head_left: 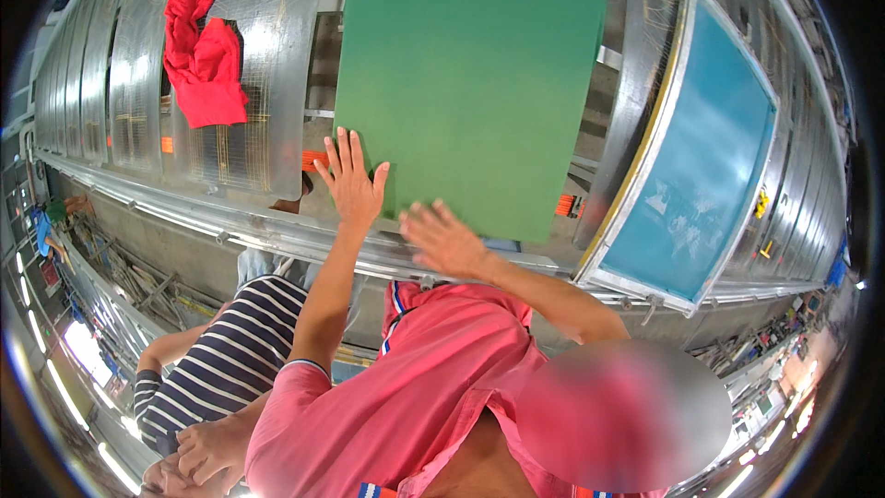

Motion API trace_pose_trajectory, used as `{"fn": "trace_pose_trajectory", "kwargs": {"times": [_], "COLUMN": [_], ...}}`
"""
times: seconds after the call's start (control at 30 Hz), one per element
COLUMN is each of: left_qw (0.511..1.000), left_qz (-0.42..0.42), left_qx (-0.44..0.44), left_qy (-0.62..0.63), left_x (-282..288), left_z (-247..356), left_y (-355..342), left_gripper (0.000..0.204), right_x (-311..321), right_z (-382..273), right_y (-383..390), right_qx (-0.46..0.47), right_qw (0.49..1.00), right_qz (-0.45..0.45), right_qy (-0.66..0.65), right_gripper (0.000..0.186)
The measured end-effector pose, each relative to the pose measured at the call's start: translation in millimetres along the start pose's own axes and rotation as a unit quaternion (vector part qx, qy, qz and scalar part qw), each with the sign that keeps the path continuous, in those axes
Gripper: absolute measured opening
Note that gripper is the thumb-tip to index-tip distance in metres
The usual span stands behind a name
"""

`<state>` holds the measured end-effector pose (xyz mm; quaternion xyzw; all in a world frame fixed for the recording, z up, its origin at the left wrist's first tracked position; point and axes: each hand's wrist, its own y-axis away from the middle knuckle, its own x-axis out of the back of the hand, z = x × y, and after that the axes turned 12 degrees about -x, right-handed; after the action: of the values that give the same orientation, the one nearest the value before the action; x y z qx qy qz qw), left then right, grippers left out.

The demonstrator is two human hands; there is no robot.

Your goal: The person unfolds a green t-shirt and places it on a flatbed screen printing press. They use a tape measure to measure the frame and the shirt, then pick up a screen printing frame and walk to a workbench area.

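A smooth green cloth [470,83] is spread flat over a board in front of me, rounded at its far right corner. My left hand [352,186] lies at its left edge near the close corner, palm down with fingers spread. My right hand [444,238] is at the near edge of the cloth, fingers stretched out and slightly blurred by motion; I cannot tell whether it touches the cloth. Neither hand holds anything.
To the right leans a framed screen [705,148] with blue mesh, across the boards. A crumpled red garment [205,55] lies on a metal board [277,83] at left. A metal rail [267,235] runs along the near side. A person in a striped shirt [226,350] stands close at my left.
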<state>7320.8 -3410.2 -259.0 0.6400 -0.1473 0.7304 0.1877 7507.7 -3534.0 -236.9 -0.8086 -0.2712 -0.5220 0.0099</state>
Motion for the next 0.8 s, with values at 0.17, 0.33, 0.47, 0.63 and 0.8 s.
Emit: {"fn": "trace_pose_trajectory", "kwargs": {"times": [0.17, 0.33, 0.47, 0.63, 0.8], "left_qw": [1.0, 0.983, 0.971, 0.974, 0.986], "left_qz": [0.021, -0.098, -0.128, -0.1, 0.046], "left_qx": [0.005, -0.152, -0.192, -0.204, -0.147], "left_qy": [0.007, 0.036, 0.056, -0.003, -0.07], "left_x": [-2.1, 3.0, 8.5, 19.9, -9.7], "left_z": [6.6, 65.0, 65.7, 50.3, 48.9], "left_y": [-4.2, 20.1, -10.6, -149.8, -289.8], "left_gripper": [0.076, 0.079, 0.083, 0.084, 0.076], "right_x": [15.3, 5.5, 31.4, 88.8, 147.8], "right_z": [44.7, 44.0, 85.0, 183.0, 288.4], "right_y": [-0.2, 10.3, 15.5, -46.1, -142.9], "right_qx": [-0.171, -0.148, -0.188, -0.307, -0.432], "right_qw": [0.982, 0.985, 0.979, 0.927, 0.827], "right_qz": [0.068, 0.069, 0.06, 0.215, 0.357], "right_qy": [0.048, 0.055, 0.041, 0.034, 0.037], "right_gripper": [0.071, 0.071, 0.07, 0.072, 0.074]}}
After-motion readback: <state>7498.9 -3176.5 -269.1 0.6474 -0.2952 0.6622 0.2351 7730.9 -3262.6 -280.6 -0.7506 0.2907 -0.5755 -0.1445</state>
